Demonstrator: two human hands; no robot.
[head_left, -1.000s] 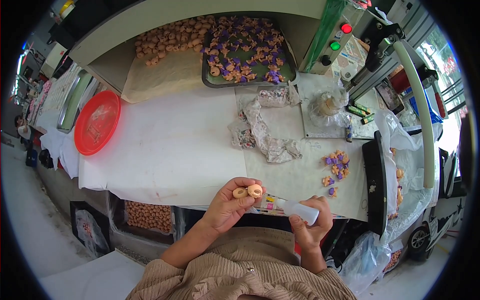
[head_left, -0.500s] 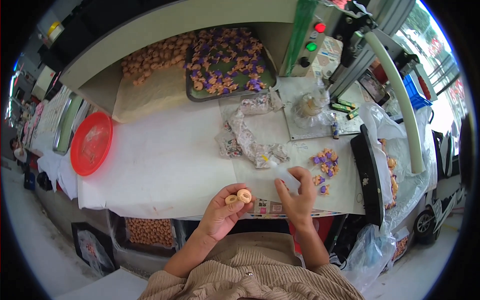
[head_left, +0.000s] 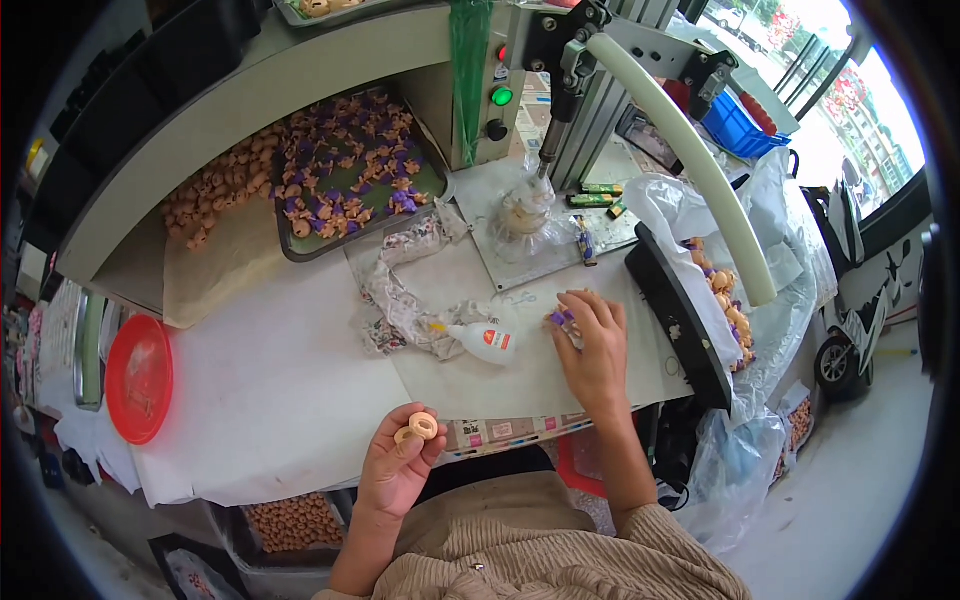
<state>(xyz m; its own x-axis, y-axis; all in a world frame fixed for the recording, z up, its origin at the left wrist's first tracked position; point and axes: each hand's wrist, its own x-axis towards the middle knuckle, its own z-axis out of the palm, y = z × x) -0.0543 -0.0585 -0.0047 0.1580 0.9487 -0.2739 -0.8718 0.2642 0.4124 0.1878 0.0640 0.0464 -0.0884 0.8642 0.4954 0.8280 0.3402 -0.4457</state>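
Note:
My left hand [head_left: 390, 470], near the table's front edge, pinches two small peach-coloured hollow doll heads [head_left: 425, 426], their openings showing. My right hand [head_left: 597, 350] arches over the small purple-and-peach doll bodies [head_left: 562, 318] on the right of the paper. Its thumb and fingers are apart around them, and the hand hides most of the group; no piece is clearly gripped. Between the hands, a white squeeze bottle [head_left: 488, 340] with a yellow tip lies on its side against a crumpled patterned cloth [head_left: 385, 290].
A dark tray [head_left: 345, 240] of doll bodies and a heap of doll heads [head_left: 220, 185] sit under the shelf. A press [head_left: 555, 130] stands behind my right hand. The black bin [head_left: 680, 310] is at right, a red plastic dish [head_left: 138, 380] at far left.
My right hand has let go of the squeeze bottle, which now lies by the cloth, and has moved onto the doll bodies. My left hand still holds the heads. The view has turned right.

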